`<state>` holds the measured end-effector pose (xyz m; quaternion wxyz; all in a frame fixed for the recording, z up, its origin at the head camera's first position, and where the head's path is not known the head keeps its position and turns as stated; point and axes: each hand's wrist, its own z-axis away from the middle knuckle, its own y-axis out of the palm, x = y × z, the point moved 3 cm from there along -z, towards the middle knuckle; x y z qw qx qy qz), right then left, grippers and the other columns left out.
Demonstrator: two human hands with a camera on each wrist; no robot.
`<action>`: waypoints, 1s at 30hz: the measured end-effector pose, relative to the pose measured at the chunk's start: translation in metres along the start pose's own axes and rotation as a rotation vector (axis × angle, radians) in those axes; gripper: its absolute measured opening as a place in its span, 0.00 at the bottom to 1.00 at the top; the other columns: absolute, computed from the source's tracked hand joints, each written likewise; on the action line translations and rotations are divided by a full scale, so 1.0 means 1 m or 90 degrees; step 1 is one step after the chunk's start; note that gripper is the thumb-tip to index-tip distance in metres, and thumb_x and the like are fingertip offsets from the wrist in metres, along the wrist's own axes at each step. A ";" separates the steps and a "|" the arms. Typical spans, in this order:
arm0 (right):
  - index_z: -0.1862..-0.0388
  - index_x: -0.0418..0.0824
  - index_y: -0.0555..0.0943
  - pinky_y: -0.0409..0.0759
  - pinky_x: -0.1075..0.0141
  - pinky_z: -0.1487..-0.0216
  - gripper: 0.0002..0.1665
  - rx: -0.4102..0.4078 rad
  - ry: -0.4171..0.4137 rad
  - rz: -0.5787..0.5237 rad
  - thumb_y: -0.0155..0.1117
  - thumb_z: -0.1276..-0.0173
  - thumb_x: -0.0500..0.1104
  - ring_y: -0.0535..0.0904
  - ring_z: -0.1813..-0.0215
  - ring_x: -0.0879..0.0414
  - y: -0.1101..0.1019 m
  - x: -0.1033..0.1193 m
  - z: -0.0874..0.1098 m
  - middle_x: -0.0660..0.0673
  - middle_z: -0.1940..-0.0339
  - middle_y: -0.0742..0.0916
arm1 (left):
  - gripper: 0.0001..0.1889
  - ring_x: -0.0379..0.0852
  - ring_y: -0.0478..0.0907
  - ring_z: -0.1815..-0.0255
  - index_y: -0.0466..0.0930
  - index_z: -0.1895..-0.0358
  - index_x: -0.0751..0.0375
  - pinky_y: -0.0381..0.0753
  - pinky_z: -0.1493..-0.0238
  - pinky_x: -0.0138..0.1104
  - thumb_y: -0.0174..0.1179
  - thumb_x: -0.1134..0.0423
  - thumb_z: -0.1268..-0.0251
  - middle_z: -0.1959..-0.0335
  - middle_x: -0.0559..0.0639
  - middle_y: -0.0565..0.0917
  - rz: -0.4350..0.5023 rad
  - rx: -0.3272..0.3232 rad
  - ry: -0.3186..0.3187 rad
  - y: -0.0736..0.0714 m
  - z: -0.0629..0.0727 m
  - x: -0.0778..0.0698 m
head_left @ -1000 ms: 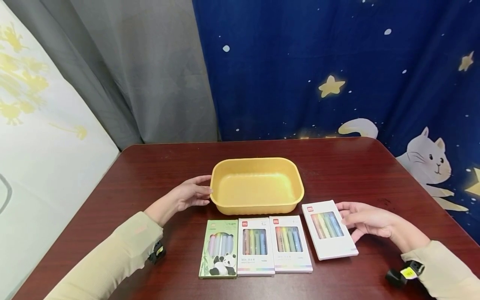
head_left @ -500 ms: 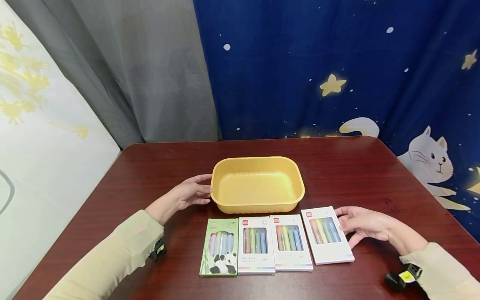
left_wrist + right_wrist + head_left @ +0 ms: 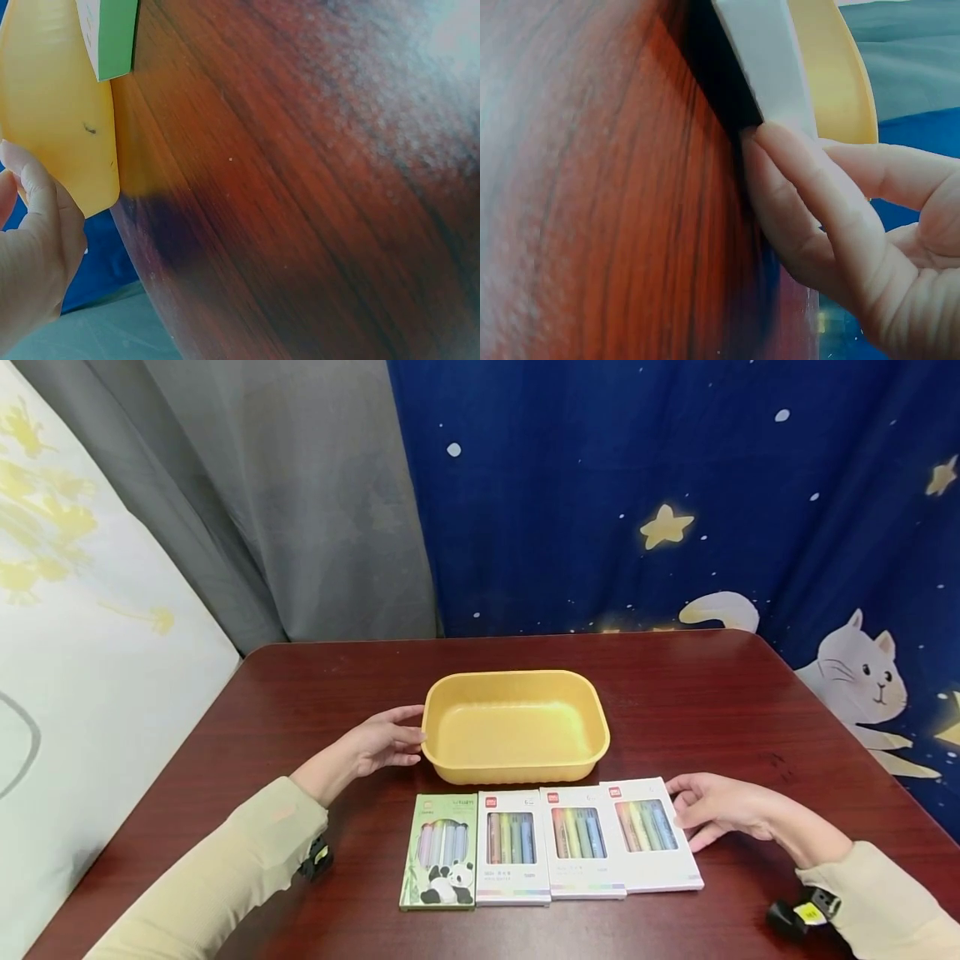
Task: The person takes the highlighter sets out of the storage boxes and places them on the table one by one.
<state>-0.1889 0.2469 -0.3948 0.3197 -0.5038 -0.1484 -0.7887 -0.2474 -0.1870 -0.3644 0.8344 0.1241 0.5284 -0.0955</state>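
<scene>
My left hand (image 3: 381,744) touches the left end of a yellow plastic basin (image 3: 517,775) with its fingers stretched out; the left wrist view shows the same hand (image 3: 45,225) against the basin's side (image 3: 75,120). In front of the basin lie a green panda box (image 3: 438,852) of coloured sticks and two white crayon boxes (image 3: 513,887) (image 3: 585,878). A third white crayon box (image 3: 660,870) is at the right end of this row, its left edge against its neighbour. My right hand (image 3: 723,810) pinches that box's right edge; the right wrist view shows thumb and fingers at its side (image 3: 772,67).
Everything stands on a dark red wooden table (image 3: 337,685) with rounded far corners. Behind it hang a grey curtain (image 3: 315,510) and a blue curtain (image 3: 555,510) with stars and a cat. A white cloth (image 3: 97,693) hangs at the left.
My right hand has moved the rightmost white crayon box left and toward the near edge, straightening it and bringing it up against its neighbour. The left hand has stayed at the basin.
</scene>
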 end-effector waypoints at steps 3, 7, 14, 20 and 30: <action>0.41 0.16 0.50 0.83 0.56 0.63 0.38 -0.025 0.013 0.021 0.59 0.43 0.31 0.80 0.63 0.52 0.003 0.002 0.001 0.39 0.66 0.76 | 0.34 0.39 0.76 0.74 0.46 0.29 0.61 0.82 0.71 0.29 0.49 0.74 0.36 0.71 0.51 0.76 0.002 -0.003 -0.005 0.000 0.001 0.000; 0.42 0.17 0.53 0.84 0.59 0.66 0.36 -0.056 0.027 0.064 0.59 0.44 0.30 0.78 0.66 0.53 0.006 0.003 0.004 0.39 0.68 0.75 | 0.33 0.39 0.75 0.74 0.47 0.29 0.61 0.82 0.71 0.28 0.49 0.74 0.36 0.71 0.51 0.75 0.002 -0.006 -0.008 0.000 0.001 0.000; 0.42 0.18 0.55 0.83 0.63 0.74 0.36 -0.092 0.045 0.126 0.60 0.46 0.31 0.77 0.73 0.53 0.012 0.008 0.004 0.40 0.73 0.76 | 0.34 0.39 0.75 0.74 0.47 0.29 0.61 0.82 0.71 0.29 0.50 0.74 0.37 0.71 0.51 0.75 0.000 -0.005 -0.006 -0.002 0.000 0.001; 0.41 0.20 0.53 0.82 0.62 0.77 0.38 -0.096 0.052 0.133 0.59 0.47 0.31 0.78 0.76 0.53 0.015 0.008 0.003 0.39 0.71 0.76 | 0.34 0.39 0.75 0.74 0.47 0.29 0.60 0.82 0.70 0.29 0.50 0.73 0.37 0.71 0.50 0.76 0.002 -0.013 -0.009 -0.005 0.000 0.002; 0.45 0.27 0.66 0.80 0.64 0.77 0.24 -0.286 -0.105 0.339 0.57 0.38 0.36 0.77 0.75 0.55 -0.008 0.034 0.015 0.42 0.71 0.80 | 0.33 0.40 0.78 0.69 0.50 0.30 0.60 0.83 0.67 0.32 0.54 0.64 0.35 0.61 0.53 0.77 -0.103 -0.047 0.037 -0.014 0.004 0.003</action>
